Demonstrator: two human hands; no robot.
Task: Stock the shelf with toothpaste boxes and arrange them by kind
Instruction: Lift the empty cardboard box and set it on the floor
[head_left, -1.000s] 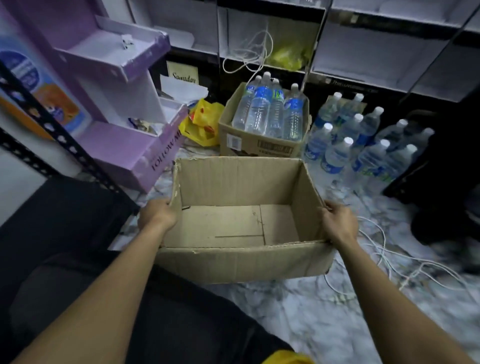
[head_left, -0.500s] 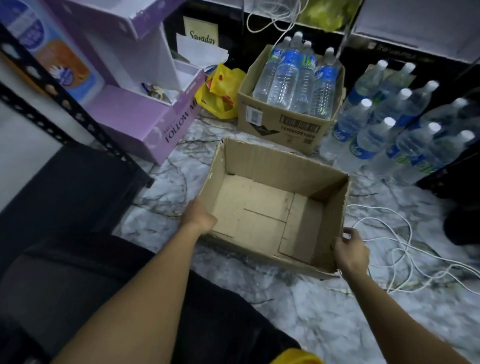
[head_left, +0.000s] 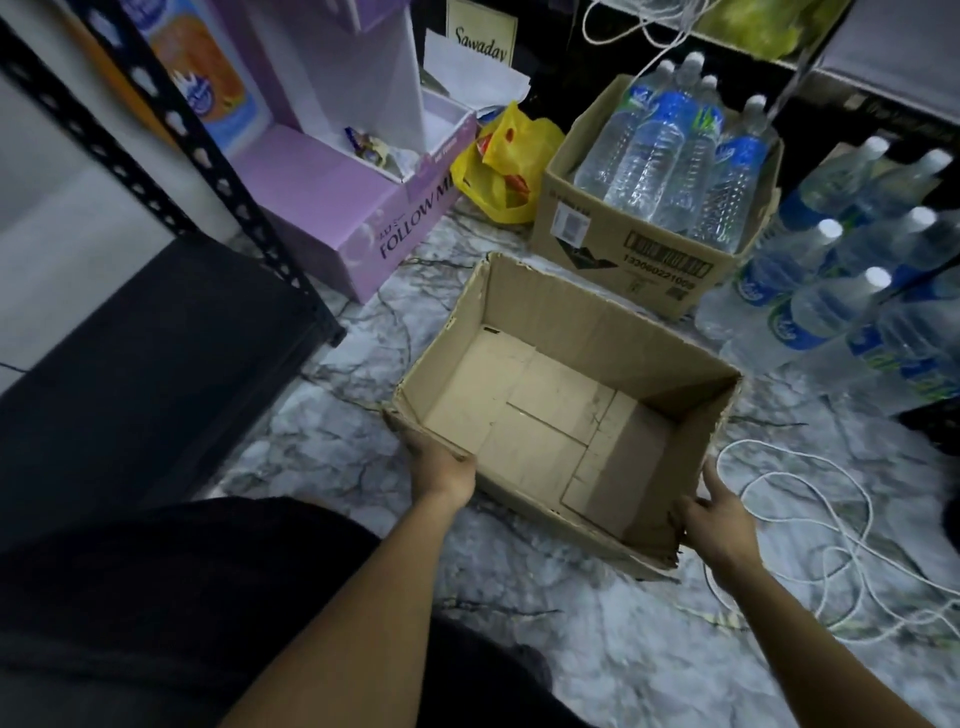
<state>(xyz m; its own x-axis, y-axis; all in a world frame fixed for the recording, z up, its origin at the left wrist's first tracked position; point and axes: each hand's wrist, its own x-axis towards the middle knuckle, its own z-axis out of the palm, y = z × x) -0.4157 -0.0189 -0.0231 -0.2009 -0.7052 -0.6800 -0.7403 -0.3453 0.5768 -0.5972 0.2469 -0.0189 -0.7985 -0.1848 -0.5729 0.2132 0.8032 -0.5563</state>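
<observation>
An empty brown cardboard box (head_left: 550, 332) sits open on the marble floor in front of me, turned at an angle. My left hand (head_left: 441, 467) grips its near left corner. My right hand (head_left: 714, 514) rests against its near right corner, fingers spread on the outer wall. No toothpaste boxes are in view. A black metal shelf post (head_left: 156, 150) and a dark shelf board (head_left: 156, 353) stand at the left.
A purple display stand (head_left: 332, 208) stands at the back left, a yellow bag (head_left: 504, 156) beside it. A carton of water bottles (head_left: 639, 244) sits behind the empty box, loose bottles (head_left: 841, 291) to its right. White cord (head_left: 810, 519) lies on the floor at right.
The box has gone from raised in both hands down to the floor and turned at an angle. My right hand has loosened to a flat touch on its corner.
</observation>
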